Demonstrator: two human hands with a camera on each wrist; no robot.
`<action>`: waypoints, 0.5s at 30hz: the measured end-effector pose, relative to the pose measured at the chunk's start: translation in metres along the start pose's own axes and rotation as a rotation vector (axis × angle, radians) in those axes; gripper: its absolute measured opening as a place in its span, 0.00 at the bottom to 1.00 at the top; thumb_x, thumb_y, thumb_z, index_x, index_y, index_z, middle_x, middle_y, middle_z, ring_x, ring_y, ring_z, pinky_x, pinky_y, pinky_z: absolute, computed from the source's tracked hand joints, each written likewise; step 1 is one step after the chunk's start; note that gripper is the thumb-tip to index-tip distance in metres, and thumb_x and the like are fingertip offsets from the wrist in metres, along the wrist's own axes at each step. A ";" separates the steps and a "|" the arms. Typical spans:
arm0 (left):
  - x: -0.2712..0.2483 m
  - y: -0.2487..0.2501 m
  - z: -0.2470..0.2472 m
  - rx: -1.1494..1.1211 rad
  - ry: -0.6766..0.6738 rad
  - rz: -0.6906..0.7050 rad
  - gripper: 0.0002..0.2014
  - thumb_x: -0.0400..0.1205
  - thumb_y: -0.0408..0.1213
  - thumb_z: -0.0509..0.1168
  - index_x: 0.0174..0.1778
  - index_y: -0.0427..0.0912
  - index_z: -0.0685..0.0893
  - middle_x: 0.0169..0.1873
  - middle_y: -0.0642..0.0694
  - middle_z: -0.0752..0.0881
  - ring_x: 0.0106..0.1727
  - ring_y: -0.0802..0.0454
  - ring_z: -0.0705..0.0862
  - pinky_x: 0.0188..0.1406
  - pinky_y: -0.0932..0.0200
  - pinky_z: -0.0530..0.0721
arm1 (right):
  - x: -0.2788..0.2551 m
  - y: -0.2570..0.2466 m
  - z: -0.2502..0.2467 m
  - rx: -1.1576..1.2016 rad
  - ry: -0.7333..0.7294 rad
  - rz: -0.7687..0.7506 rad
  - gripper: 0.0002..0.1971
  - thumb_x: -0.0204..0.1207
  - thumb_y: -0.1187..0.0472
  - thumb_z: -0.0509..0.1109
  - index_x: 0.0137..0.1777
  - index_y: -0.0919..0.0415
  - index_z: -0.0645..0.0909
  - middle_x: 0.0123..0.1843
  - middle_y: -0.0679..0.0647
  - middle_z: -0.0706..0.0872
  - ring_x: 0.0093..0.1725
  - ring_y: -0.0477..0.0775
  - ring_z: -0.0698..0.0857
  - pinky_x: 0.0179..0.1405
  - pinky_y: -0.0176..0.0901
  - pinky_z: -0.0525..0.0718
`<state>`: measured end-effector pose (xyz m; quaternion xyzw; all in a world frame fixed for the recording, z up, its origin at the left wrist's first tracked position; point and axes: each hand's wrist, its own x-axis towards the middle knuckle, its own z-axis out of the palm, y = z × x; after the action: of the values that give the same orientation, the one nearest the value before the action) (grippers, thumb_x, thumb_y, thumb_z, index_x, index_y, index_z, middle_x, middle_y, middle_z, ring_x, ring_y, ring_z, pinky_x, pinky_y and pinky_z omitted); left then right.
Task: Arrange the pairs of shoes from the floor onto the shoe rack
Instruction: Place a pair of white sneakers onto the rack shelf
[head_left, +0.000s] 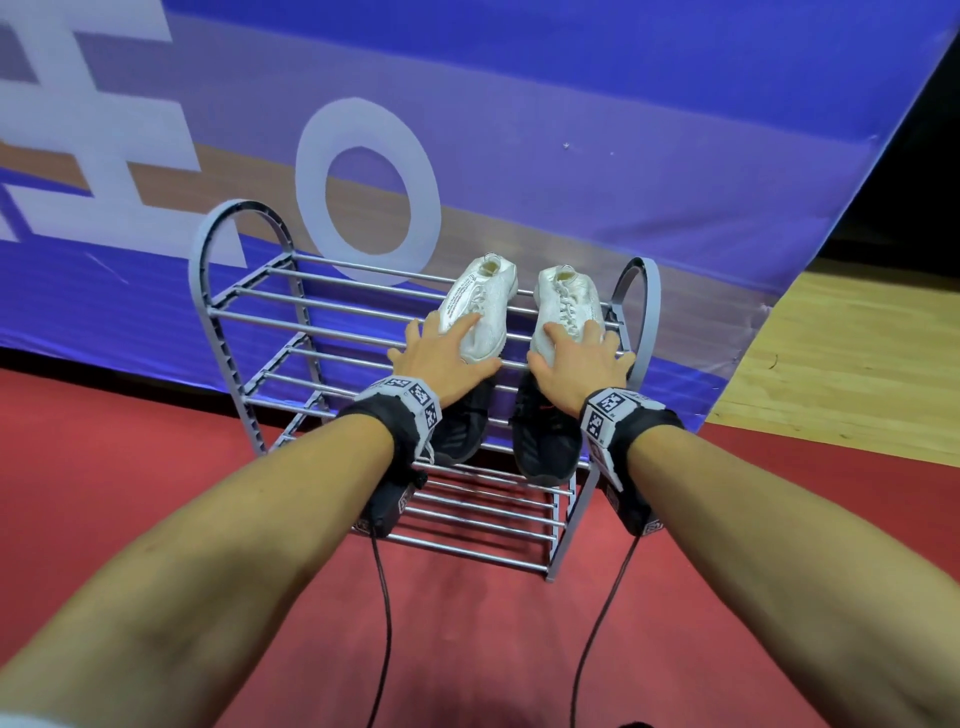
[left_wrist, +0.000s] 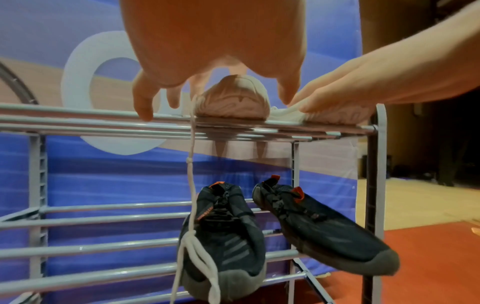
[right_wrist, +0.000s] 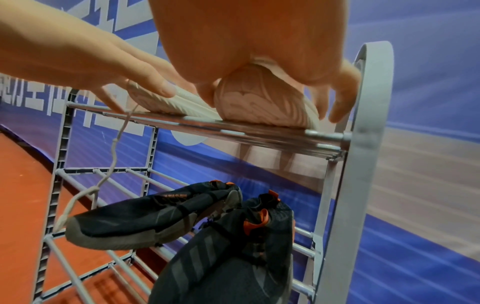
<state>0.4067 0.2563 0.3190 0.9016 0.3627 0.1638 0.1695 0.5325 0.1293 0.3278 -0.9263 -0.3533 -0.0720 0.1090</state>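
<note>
Clearly the shoe rack (head_left: 208, 312) is the thing to place everything by: it stands on the red floor against the blue banner (head_left: 623, 130), with three tiers of bars. On its top tier, toward the right end, sit the white shoes (head_left: 480, 306), toes facing the person and heels toward the banner. One tier below them, also at the right end, lie the black shoes (left_wrist: 226, 232), the right one angled outward with its toe past the front bar.

Both hands are spread over the white toes. The left hand (head_left: 447, 358) lies fingers out over the left shoe, some fingertips reaching down to the front bar; the right hand (head_left: 576, 358) drapes likewise over the right shoe. Neither seems to clamp anything; they press and steady.

To finish this step well, I would nudge both soles so they bridge several bars and sit parallel, then lift the hands straight up. A white lace (left_wrist: 192, 185) dangles from the top tier down over the left black shoe; tuck it up so it does not snag.
</note>
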 end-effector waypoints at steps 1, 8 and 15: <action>-0.002 -0.001 -0.003 -0.029 0.016 -0.016 0.37 0.75 0.69 0.61 0.80 0.68 0.61 0.83 0.48 0.57 0.82 0.41 0.55 0.74 0.30 0.59 | -0.001 -0.001 -0.003 -0.005 0.037 -0.007 0.26 0.80 0.38 0.56 0.76 0.42 0.68 0.76 0.61 0.68 0.73 0.70 0.66 0.69 0.68 0.63; -0.015 -0.032 -0.022 -0.032 0.117 -0.027 0.35 0.75 0.65 0.64 0.79 0.66 0.65 0.82 0.43 0.60 0.82 0.40 0.57 0.73 0.29 0.64 | -0.012 -0.022 -0.017 0.064 0.121 -0.104 0.26 0.75 0.41 0.63 0.72 0.47 0.72 0.71 0.59 0.72 0.68 0.67 0.71 0.66 0.65 0.67; -0.046 -0.065 -0.046 -0.039 0.136 -0.093 0.31 0.79 0.65 0.61 0.78 0.66 0.66 0.82 0.43 0.60 0.82 0.41 0.57 0.74 0.29 0.64 | -0.030 -0.060 -0.021 0.140 0.052 -0.184 0.30 0.73 0.42 0.64 0.76 0.45 0.68 0.75 0.59 0.67 0.72 0.67 0.67 0.68 0.67 0.65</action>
<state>0.3174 0.2762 0.3242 0.8671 0.4118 0.2233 0.1693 0.4688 0.1483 0.3505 -0.8779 -0.4380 -0.0811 0.1754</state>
